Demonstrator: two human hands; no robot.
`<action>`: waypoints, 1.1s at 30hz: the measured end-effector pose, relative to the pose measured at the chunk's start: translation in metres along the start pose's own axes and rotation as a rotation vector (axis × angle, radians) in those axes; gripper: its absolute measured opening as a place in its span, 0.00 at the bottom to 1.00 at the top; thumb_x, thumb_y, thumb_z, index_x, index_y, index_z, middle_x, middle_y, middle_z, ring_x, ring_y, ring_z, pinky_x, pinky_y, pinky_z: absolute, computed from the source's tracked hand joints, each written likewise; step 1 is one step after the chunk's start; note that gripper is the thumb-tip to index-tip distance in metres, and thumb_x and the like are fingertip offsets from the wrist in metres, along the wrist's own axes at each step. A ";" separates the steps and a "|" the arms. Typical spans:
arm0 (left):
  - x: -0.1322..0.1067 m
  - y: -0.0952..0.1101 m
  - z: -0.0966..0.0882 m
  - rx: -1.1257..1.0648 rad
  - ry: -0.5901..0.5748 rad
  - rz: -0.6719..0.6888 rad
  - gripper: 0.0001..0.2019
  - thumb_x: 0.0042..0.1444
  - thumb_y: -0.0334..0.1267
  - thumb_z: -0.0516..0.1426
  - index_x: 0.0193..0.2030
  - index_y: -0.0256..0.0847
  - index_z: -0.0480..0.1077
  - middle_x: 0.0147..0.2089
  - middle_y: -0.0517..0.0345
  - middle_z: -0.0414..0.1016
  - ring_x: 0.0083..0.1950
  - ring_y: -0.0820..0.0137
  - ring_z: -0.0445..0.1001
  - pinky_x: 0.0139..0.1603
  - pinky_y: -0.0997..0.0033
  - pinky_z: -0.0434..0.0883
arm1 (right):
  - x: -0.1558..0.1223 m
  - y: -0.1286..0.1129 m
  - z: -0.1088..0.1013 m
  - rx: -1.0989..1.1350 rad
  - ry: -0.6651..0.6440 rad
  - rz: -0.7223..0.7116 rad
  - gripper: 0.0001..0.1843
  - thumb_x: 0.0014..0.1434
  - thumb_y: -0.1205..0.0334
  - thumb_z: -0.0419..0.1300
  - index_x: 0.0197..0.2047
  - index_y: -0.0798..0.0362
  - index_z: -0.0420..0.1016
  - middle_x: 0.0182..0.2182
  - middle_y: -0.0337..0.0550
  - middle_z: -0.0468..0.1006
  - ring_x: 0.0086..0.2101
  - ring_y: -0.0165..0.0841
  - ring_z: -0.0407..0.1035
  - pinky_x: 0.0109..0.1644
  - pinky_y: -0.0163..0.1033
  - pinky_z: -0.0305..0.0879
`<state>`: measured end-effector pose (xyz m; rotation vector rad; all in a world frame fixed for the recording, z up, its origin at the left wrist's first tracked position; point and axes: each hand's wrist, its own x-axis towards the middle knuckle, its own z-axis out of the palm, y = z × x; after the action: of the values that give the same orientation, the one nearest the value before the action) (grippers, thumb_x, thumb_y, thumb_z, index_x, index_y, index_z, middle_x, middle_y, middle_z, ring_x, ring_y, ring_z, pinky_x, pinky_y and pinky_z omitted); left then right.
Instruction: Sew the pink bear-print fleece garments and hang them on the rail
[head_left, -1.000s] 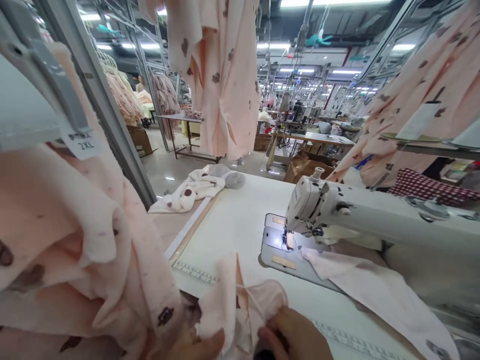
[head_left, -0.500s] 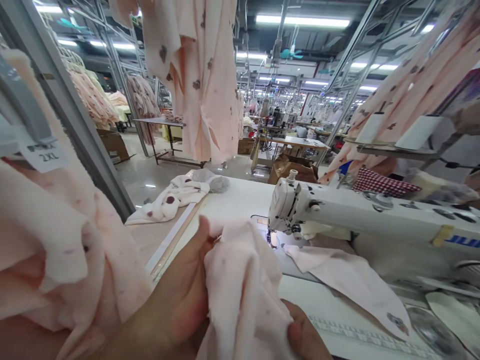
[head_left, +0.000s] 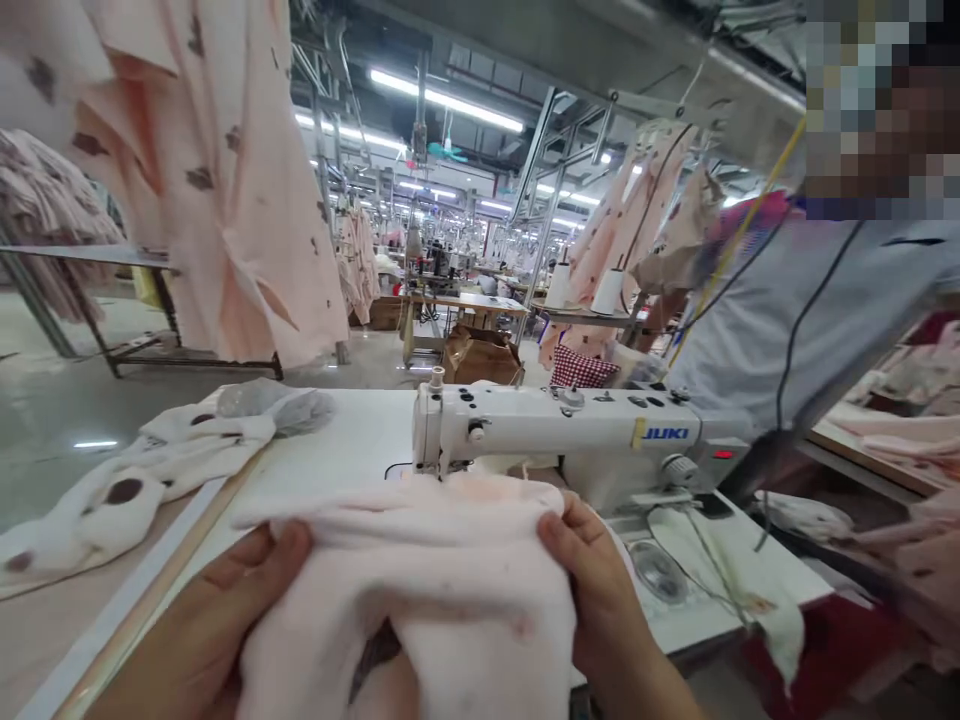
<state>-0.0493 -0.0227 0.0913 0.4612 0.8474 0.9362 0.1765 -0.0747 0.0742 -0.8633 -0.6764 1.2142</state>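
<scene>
From the head camera, a person's two bare hands hold a soft, pale pink knit fabric up in front of a white JUKI sewing machine. The left hand is closed on the near fold, with the thumb on top. The right hand pinches the fabric's right edge between thumb and fingers. The cloth bunches between them, with a dark brown spot showing in a low fold. Its far edge hides the machine's needle area, so whether it lies under the needle cannot be told. No seam can be made out on it, so how much is sewn and how much remains is unclear. A crumpled white garment with brown spots lies just left of the white sewing table. Long pink spotted garments hang beyond. To the right stands a co-worker in a grey shirt.
</scene>
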 end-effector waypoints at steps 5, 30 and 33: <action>-0.009 0.007 0.014 -0.004 0.042 0.135 0.15 0.41 0.36 0.66 0.38 0.39 0.72 0.35 0.56 0.77 0.38 0.62 0.76 0.30 0.75 0.73 | -0.004 0.014 -0.004 0.065 0.009 0.101 0.12 0.48 0.54 0.65 0.33 0.51 0.74 0.27 0.41 0.78 0.27 0.33 0.71 0.34 0.38 0.68; 0.003 0.010 -0.024 0.648 0.238 0.572 0.41 0.39 0.39 0.67 0.60 0.51 0.54 0.34 0.60 0.73 0.44 0.63 0.72 0.44 0.67 0.68 | -0.001 0.037 -0.023 -0.616 -0.029 -0.378 0.04 0.47 0.60 0.66 0.27 0.48 0.76 0.26 0.39 0.73 0.29 0.29 0.68 0.32 0.29 0.66; 0.000 0.015 -0.027 0.794 0.121 0.592 0.23 0.44 0.41 0.64 0.50 0.46 0.70 0.40 0.56 0.75 0.49 0.61 0.69 0.49 0.68 0.65 | 0.001 0.027 -0.027 -0.780 -0.162 -0.408 0.03 0.48 0.60 0.65 0.29 0.47 0.80 0.27 0.42 0.76 0.30 0.33 0.71 0.31 0.32 0.68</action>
<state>-0.0783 -0.0155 0.0851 1.4075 1.2174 1.1471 0.1855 -0.0763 0.0368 -1.1882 -1.4319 0.6372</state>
